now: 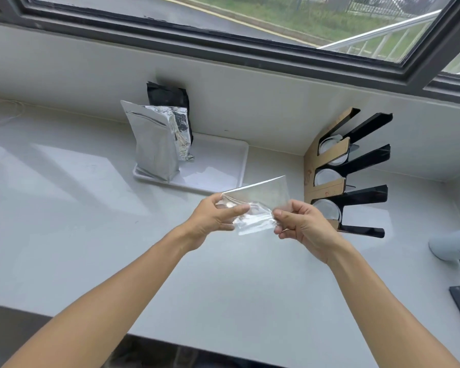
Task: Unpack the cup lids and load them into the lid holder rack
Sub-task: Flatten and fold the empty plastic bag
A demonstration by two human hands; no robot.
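A clear plastic wrapper (255, 205), seemingly empty, is held above the pale worktop (91, 208) between both hands. The left hand (213, 217) pinches its left end with curled fingers (237, 209); the right hand (303, 224) pinches the right end the same way. Just right of the hands stands the lid holder rack (348, 171), black slats with a cardboard front, holding clear cup lids (327, 177) in its slots. Behind, a white tray (223, 166) carries a silver foil pouch (152, 144).
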